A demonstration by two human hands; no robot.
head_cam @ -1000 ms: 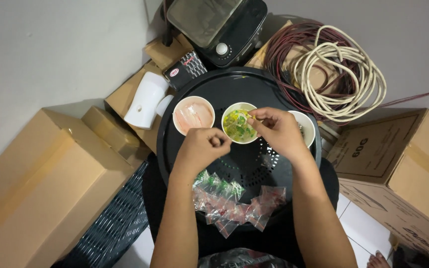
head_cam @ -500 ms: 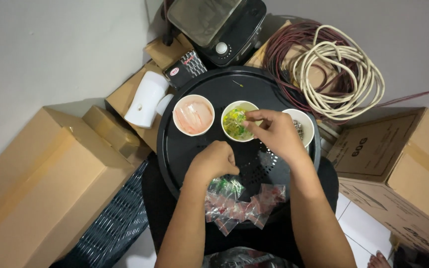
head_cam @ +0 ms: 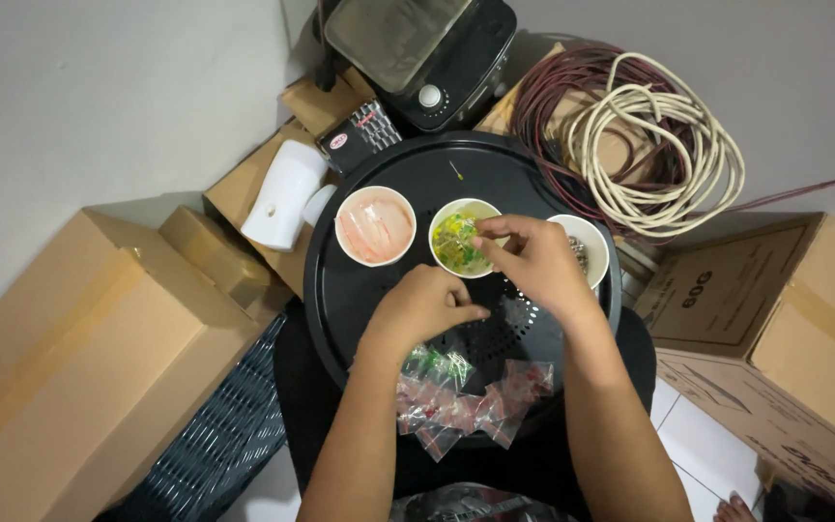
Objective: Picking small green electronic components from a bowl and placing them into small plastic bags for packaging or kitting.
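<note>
A round black tray [head_cam: 379, 290] carries three paper cups. The left cup [head_cam: 375, 226] holds pink pieces, the middle cup [head_cam: 456, 242] green and yellow pieces, and the right cup [head_cam: 587, 246] darker bits. My right hand [head_cam: 533, 266] reaches over the middle cup with thumb and forefinger pinched at its rim. Anything between them is too small to see. My left hand [head_cam: 422, 309] hovers with curled fingers over the tray's middle, just beyond a heap of small clear packets [head_cam: 466, 401] of red and green pieces.
Cardboard boxes stand at the left [head_cam: 70, 367] and right [head_cam: 775, 319]. A coil of cream and maroon cable [head_cam: 649, 145] lies behind the tray. A black appliance [head_cam: 417, 48] and a white object [head_cam: 282, 193] sit at the back. A dark woven basket [head_cam: 215, 445] is at lower left.
My left hand drew back from the middle cup toward the packet heap. My right hand stayed at the middle cup and shifted slightly.
</note>
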